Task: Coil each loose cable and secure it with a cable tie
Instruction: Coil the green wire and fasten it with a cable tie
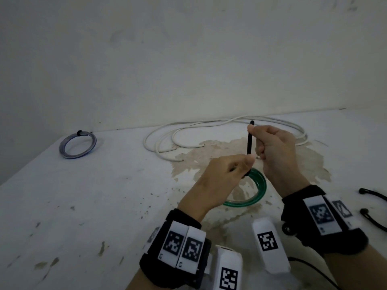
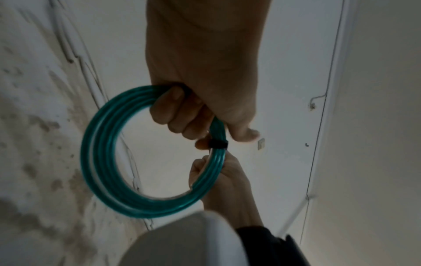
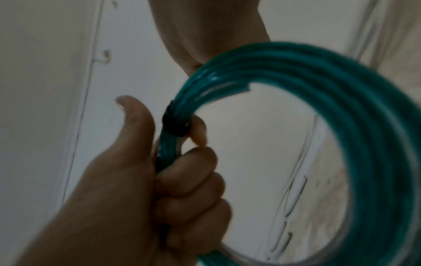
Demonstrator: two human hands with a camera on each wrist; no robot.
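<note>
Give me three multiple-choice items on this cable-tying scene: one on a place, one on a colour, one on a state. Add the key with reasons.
1. Where does the tied blue coil lie?
A. far left of the table, near the wall
B. under the right hand
C. beside the spare ties at the right edge

2. What colour is the coil in the hands?
A. white
B. green
C. red

3. What state is the white cable in?
A. coiled and tied
B. loose on the table
C. held by the left hand

Key:
1 A, it rests alone on the table at the far left, by the wall.
2 B, the green coil is gripped by the left hand and right hand, with a black tie round it.
3 B, it sprawls in open loops, no tie on it.
</note>
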